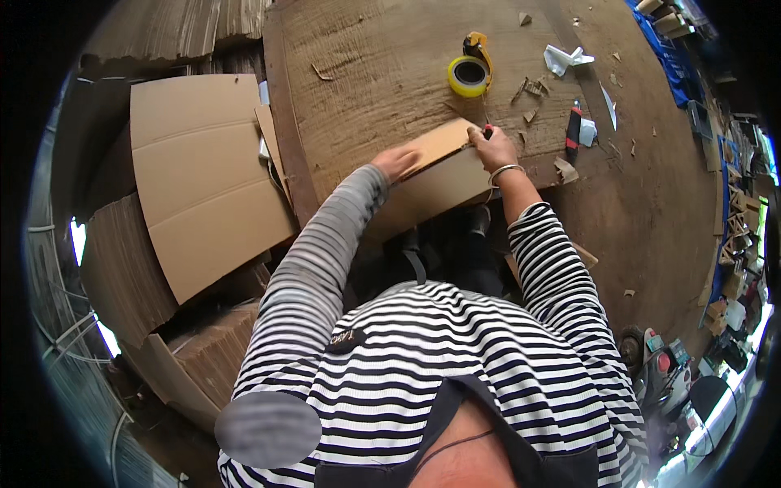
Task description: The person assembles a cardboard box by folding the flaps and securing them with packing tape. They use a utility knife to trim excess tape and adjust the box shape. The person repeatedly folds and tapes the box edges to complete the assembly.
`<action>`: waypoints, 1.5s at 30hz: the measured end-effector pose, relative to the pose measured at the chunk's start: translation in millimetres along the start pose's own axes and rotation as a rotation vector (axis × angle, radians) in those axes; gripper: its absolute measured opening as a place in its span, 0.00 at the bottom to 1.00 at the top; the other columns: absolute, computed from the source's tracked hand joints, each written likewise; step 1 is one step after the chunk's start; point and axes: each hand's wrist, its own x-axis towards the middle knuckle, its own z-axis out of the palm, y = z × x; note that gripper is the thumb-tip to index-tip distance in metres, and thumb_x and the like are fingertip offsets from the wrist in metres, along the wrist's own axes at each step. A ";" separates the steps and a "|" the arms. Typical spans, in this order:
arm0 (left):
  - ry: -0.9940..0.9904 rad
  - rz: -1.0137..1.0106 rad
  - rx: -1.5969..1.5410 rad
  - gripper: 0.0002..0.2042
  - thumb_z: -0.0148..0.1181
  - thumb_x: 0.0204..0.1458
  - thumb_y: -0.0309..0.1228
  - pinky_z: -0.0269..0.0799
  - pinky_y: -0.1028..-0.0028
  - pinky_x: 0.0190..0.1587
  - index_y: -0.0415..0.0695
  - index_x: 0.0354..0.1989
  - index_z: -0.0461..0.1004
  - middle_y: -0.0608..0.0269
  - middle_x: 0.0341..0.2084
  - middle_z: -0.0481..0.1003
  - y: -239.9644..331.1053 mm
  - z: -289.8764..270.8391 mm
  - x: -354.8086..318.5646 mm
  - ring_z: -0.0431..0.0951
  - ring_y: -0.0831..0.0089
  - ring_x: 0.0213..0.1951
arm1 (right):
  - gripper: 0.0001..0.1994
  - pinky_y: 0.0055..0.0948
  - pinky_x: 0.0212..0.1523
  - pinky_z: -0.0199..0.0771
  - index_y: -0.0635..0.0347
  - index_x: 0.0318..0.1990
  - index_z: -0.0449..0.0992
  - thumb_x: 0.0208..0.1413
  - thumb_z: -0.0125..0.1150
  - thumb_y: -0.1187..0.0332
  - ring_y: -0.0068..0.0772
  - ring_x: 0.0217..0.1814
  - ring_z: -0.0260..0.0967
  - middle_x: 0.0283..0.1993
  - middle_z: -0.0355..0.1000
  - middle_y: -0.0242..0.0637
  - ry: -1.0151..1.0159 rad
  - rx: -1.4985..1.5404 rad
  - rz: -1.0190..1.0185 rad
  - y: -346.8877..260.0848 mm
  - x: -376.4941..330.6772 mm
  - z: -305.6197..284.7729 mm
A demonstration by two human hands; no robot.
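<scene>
A person in a stripy shirt (464,350) had the left hand (396,163) and right hand (495,149) on a brown cardboard box (439,185) in the middle of the frame.

From where I stood, the left fingers lay out flat on the box, a bit blurry. The right fingers were bent at the box's right end, by a small red thing (488,130); I could not tell if they squeezed it or the box. The box was at the near edge of a worn brown table (366,57). Big flat cardboard (203,171) sat at the left, above piled cardboard (215,346). Past the right hand lay a red and black tool (573,134). Farther up were a yellow tape roll (455,84) and crumpled white paper (561,61) at the upper right.
</scene>
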 end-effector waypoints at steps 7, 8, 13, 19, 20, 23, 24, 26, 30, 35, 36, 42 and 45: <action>0.250 -0.760 -0.123 0.44 0.39 0.48 0.69 0.60 0.66 0.57 0.35 0.53 0.69 0.46 0.50 0.71 -191.5 -11.8 -89.2 0.69 0.58 0.54 | 0.25 0.38 0.37 0.73 0.61 0.49 0.73 0.47 0.53 0.54 0.46 0.35 0.74 0.35 0.75 0.49 -0.066 0.083 0.081 0.1 13.4 -2.2; 0.358 -0.707 -0.356 0.41 0.44 0.50 0.65 0.62 0.66 0.56 0.34 0.53 0.69 0.52 0.48 0.73 -188.3 0.1 -93.2 0.72 0.60 0.50 | 0.25 0.39 0.42 0.72 0.61 0.48 0.74 0.47 0.53 0.53 0.50 0.39 0.73 0.37 0.75 0.50 -0.041 0.050 0.042 10.2 24.6 4.2; 0.497 -0.434 -1.363 0.18 0.50 0.58 0.39 0.68 0.68 0.50 0.35 0.46 0.72 0.58 0.42 0.76 -202.9 28.2 -130.2 0.75 0.66 0.43 | 0.15 0.34 0.39 0.69 0.61 0.37 0.73 0.49 0.57 0.58 0.42 0.34 0.70 0.32 0.73 0.45 0.010 0.173 -0.242 -30.7 -42.2 -16.8; 0.985 -0.054 -1.097 0.20 0.54 0.50 0.26 0.63 0.68 0.54 0.38 0.52 0.63 0.57 0.48 0.69 -79.5 17.4 -167.4 0.68 0.65 0.50 | 0.08 0.28 0.33 0.68 0.61 0.34 0.72 0.48 0.60 0.68 0.30 0.27 0.65 0.25 0.68 0.36 0.000 0.534 -0.277 53.1 -31.8 19.9; 0.942 -0.046 -0.987 0.22 0.56 0.49 0.25 0.63 0.68 0.54 0.39 0.54 0.62 0.57 0.51 0.67 -106.5 24.4 -167.9 0.68 0.65 0.51 | 0.09 0.30 0.37 0.69 0.60 0.37 0.73 0.46 0.59 0.70 0.36 0.31 0.69 0.28 0.71 0.39 0.057 0.393 -0.281 76.6 -22.9 34.6; 0.885 -0.252 -1.183 0.29 0.62 0.50 0.27 0.64 0.66 0.54 0.39 0.59 0.55 0.57 0.55 0.63 -105.8 54.7 -155.1 0.67 0.64 0.53 | 0.11 0.34 0.43 0.69 0.59 0.41 0.73 0.48 0.59 0.69 0.40 0.39 0.71 0.36 0.72 0.42 0.216 0.322 -0.337 94.9 -30.5 45.3; 0.934 -0.296 -1.077 0.31 0.63 0.50 0.29 0.62 0.66 0.56 0.38 0.60 0.53 0.56 0.56 0.62 -103.4 59.6 -148.1 0.65 0.64 0.55 | 0.12 0.34 0.44 0.69 0.59 0.41 0.73 0.49 0.59 0.69 0.40 0.41 0.70 0.38 0.71 0.42 0.387 0.282 -0.428 100.7 -32.1 46.1; 1.101 -0.355 -0.903 0.32 0.63 0.51 0.32 0.59 0.65 0.59 0.38 0.61 0.52 0.53 0.57 0.61 -103.6 58.1 -139.0 0.63 0.63 0.57 | 0.13 0.37 0.43 0.70 0.58 0.45 0.70 0.53 0.57 0.66 0.47 0.41 0.68 0.39 0.69 0.43 0.472 0.221 -0.384 98.0 -39.6 33.9; 1.133 0.057 0.259 0.34 0.68 0.45 0.37 0.55 0.62 0.61 0.36 0.58 0.58 0.46 0.58 0.60 -38.6 22.7 -137.8 0.62 0.53 0.58 | 0.14 0.40 0.37 0.72 0.53 0.45 0.67 0.53 0.56 0.61 0.49 0.39 0.70 0.37 0.70 0.41 0.393 -0.049 -0.427 73.0 -63.8 2.1; 0.548 0.430 0.572 0.33 0.65 0.45 0.44 0.57 0.61 0.61 0.41 0.58 0.61 0.48 0.57 0.63 34.8 15.9 -46.8 0.61 0.53 0.60 | 0.07 0.43 0.33 0.74 0.50 0.40 0.65 0.54 0.50 0.65 0.46 0.35 0.73 0.33 0.70 0.39 0.224 -0.396 -0.416 26.5 -78.7 -0.9; 0.468 0.387 0.661 0.33 0.63 0.47 0.45 0.58 0.62 0.61 0.42 0.58 0.61 0.49 0.57 0.63 39.5 19.9 -31.3 0.62 0.54 0.59 | 0.05 0.43 0.32 0.74 0.49 0.39 0.65 0.55 0.49 0.66 0.47 0.34 0.73 0.33 0.70 0.40 0.212 -0.447 -0.398 24.5 -77.0 1.1; 0.185 0.106 0.658 0.32 0.58 0.51 0.44 0.61 0.66 0.58 0.45 0.62 0.56 0.52 0.56 0.65 57.4 26.9 -3.0 0.66 0.57 0.57 | 0.04 0.44 0.30 0.75 0.50 0.38 0.64 0.55 0.46 0.69 0.48 0.32 0.73 0.31 0.70 0.41 0.196 -0.491 -0.411 21.2 -79.8 -0.2; 0.197 0.094 0.666 0.31 0.58 0.51 0.46 0.60 0.67 0.60 0.43 0.60 0.60 0.54 0.59 0.62 56.5 27.1 -5.2 0.63 0.63 0.59 | 0.04 0.43 0.30 0.75 0.50 0.38 0.65 0.56 0.46 0.69 0.48 0.31 0.73 0.30 0.70 0.41 0.193 -0.498 -0.408 14.9 -83.6 1.3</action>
